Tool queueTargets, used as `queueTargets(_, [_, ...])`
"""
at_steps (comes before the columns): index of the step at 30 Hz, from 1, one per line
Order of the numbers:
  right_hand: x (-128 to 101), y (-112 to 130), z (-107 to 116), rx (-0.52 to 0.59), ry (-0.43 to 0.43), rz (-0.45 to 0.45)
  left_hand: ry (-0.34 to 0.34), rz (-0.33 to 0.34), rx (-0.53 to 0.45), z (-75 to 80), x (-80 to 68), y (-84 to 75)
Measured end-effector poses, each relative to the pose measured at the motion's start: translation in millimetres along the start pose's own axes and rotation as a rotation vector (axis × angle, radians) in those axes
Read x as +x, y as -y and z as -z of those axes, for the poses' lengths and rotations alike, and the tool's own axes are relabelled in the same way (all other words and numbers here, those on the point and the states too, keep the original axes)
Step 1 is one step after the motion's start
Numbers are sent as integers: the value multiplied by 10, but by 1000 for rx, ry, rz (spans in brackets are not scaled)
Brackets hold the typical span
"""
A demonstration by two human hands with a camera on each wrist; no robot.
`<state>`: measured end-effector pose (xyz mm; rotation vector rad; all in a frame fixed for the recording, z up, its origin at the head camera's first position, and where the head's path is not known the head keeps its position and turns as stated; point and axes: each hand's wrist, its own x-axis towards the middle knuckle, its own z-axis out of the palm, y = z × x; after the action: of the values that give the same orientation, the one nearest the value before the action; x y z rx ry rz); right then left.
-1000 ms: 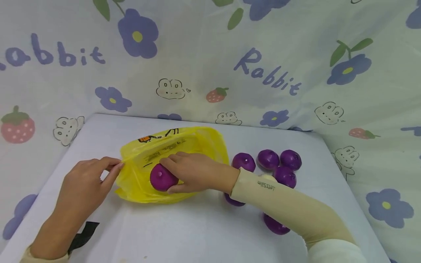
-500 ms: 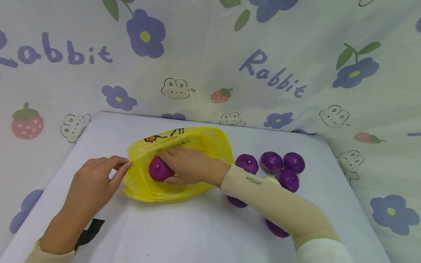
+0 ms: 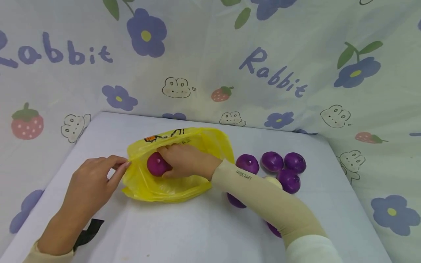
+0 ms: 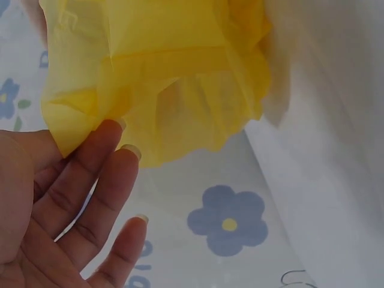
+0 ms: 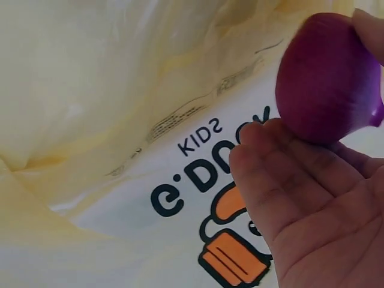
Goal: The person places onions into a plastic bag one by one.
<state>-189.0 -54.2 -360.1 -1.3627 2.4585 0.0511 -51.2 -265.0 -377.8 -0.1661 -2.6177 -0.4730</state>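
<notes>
A yellow plastic bag (image 3: pixel 184 190) lies on the table with its mouth spread open. My left hand (image 3: pixel 93 179) pinches the left edge of that mouth between thumb and index finger; in the left wrist view the other fingers (image 4: pixel 114 192) are spread beside the yellow film (image 4: pixel 174 90). Inside the mouth, my right hand (image 3: pixel 189 160) holds a red onion (image 3: pixel 157 165) between thumb and fingers. The right wrist view shows the smooth purple onion (image 5: pixel 324 78) in front of the bag's printed inner wall (image 5: pixel 180 138).
Several more red onions (image 3: pixel 272 162) lie on the white tabletop (image 3: pixel 184 233) right of the bag, some partly hidden by my right sleeve (image 3: pixel 256 197). A pale round thing (image 3: pixel 273 181) shows among them. A black strip (image 3: pixel 88 232) lies by my left wrist.
My right hand has carried the onion back and slightly left, deeper into the bag's mouth. The left hand keeps its pinch on the bag's edge. The head view has shifted a little.
</notes>
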Motion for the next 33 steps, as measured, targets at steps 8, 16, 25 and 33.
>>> queueTargets(8, [132,-46,15,55,-57,-14,-23,-31,8,62,7,21])
queueTargets(16, [223,-56,-10,71,-65,-70,-27,-52,17,42,24,24])
queueTargets(25, [333,-47,-30,119,-38,-146,-79,-127,1,-19,52,0])
queueTargets(33, [473,-18,-96,180,-30,-189,-91,-128,-6,5,50,46])
